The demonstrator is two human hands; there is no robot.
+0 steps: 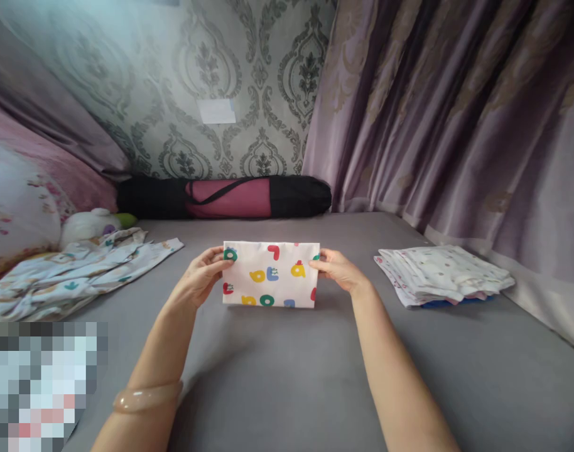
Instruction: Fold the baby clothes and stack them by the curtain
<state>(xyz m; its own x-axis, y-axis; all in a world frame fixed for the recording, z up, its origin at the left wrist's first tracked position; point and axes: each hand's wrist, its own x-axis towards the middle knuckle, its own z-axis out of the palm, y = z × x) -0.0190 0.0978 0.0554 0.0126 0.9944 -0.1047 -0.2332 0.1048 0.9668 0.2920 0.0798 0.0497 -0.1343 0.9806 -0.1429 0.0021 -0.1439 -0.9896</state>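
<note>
a white rectangular piece [272, 287], printed with red, yellow, green and blue letter shapes and apparently of folded cloth, is held up by both ends above a smooth grey sheet [287, 383], in front of the person and midway between the outstretched arms. the left hand [201, 276], with a pale, glossy bangle [148, 397] on the same arm, pinches the left edge near its upper corner; the right hand [342, 271] pinches the right edge at about the same height. thumbs show on the front face, with the other fingers curled toward the back. the piece stands nearly upright, its broad face toward the camera; whether its lower edge touches the sheet cannot be told.

the step in hand looks to be steadying and squaring the piece, its outline already neat. from this hold, the next move would seem to call for both hands to travel together, the pinch kept even so the layers do not slip apart.

well apart to the right lies a flat stack of white patterned cloths [444, 267]; to the left, a loose, rumpled white cloth with leaf-like prints [103, 273] spreads across the sheet.
</note>
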